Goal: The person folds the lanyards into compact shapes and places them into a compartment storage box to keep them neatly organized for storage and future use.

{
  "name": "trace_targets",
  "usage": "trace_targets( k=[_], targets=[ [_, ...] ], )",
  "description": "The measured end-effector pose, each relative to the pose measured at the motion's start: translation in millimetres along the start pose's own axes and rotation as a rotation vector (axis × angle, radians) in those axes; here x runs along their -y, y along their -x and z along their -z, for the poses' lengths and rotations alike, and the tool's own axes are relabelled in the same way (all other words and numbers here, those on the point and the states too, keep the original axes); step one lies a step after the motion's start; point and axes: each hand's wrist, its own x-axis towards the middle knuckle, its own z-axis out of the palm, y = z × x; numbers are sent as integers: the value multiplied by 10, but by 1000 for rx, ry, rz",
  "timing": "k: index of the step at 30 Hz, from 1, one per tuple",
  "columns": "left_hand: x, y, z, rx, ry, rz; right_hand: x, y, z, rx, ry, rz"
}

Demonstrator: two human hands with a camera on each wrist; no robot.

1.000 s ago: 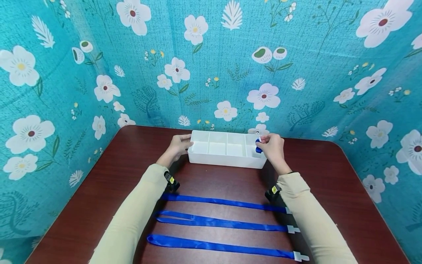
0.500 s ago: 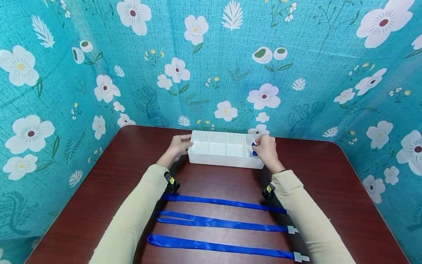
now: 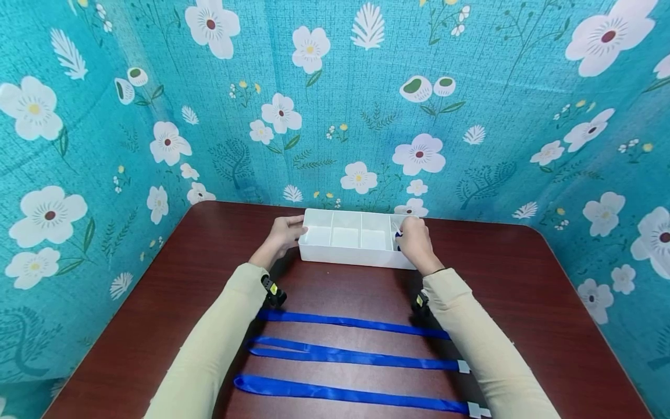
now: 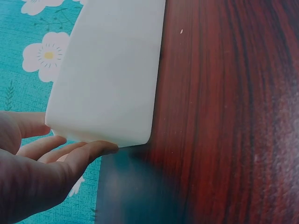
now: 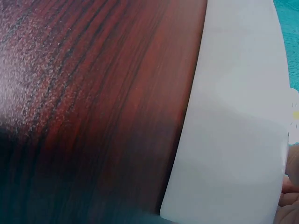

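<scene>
Table (image 3: 335, 285) is being occupied by a white box (image 3: 350, 255), which is being braced at its left end by the left hand (image 3: 283, 234), fingers apart. In the rightmost compartment (image 3: 399, 219), by the curled fingers of the right hand (image 3: 417, 241), a mostly hidden blue item (image 3: 399, 235) is apparently being pinched. Steady bracing and full lowering before release are being advised.

Curtained table nook, floral teal cloth (image 3: 335, 75), wood-grain tabletop (image 3: 188, 262)

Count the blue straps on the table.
3, all nearer than the white box: the far strap, the middle strap and the near strap. Others could be hidden under the sleeves.
</scene>
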Motion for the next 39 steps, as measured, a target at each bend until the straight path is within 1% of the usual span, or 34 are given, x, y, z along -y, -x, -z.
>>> trace_targets(
  k=[5, 11, 22, 29, 39],
  targets=[
    [-2, 15, -6, -4, 4, -1, -8, -24, -35, 10, 67, 26],
    [-10, 23, -13, -9, 0, -1, 7, -29, -51, 46, 106, 46],
    [7, 14, 0, -4, 2, -8, -20, -76, -104, 97, 119, 8],
    [-2, 29, -4, -10, 2, -10, -29, -94, -128, 82, 100, 8],
    [-4, 45, -5, -5, -6, -11, -5, -97, -117, 88, 133, 20]
  ],
)
